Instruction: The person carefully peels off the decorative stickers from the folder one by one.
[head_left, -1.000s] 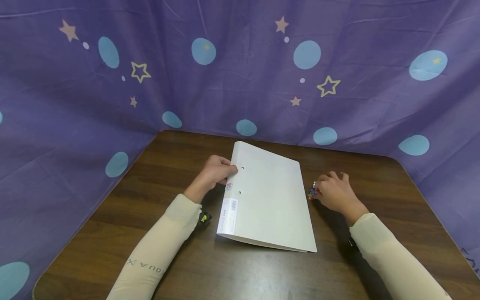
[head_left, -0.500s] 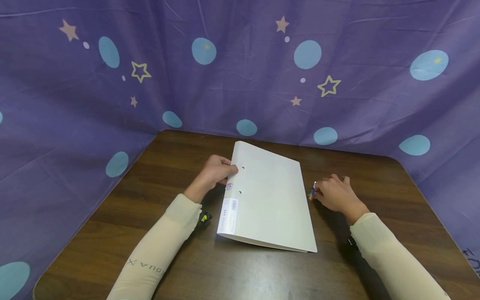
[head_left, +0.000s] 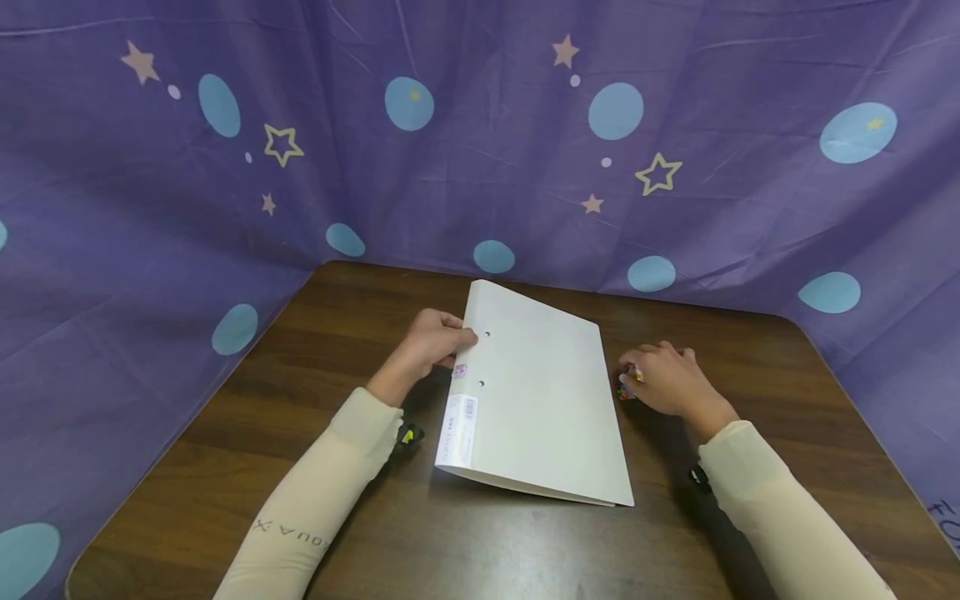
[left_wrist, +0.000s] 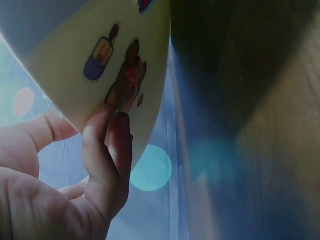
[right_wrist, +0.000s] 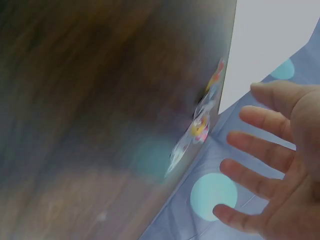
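Observation:
A white ring binder (head_left: pixel 543 408) lies tilted on the table, its labelled spine towards the left. My left hand (head_left: pixel 435 340) pinches it by the spine, thumb on the cover. From the left wrist view, the fingertips press on a pale face of the binder with several stickers, one an ice-lolly sticker (left_wrist: pixel 99 59). Beyond the binder's right edge, small shiny plastic wrappers (right_wrist: pixel 200 125) with bright colours lie on the table. My right hand (head_left: pixel 666 382) is over them in the head view; the right wrist view shows its fingers spread, apart from the wrappers and holding nothing.
The brown wooden table (head_left: pixel 525 550) has rounded corners. A purple curtain (head_left: pixel 480 150) with stars and blue dots hangs around its back and left. Dark wrist devices show under both cuffs, such as the left wrist camera (head_left: pixel 409 435).
My right fingers pinched the colourful wrapper upright beside the binder; now they have let it go and spread, and it lies lower. My left hand and the binder have hardly moved.

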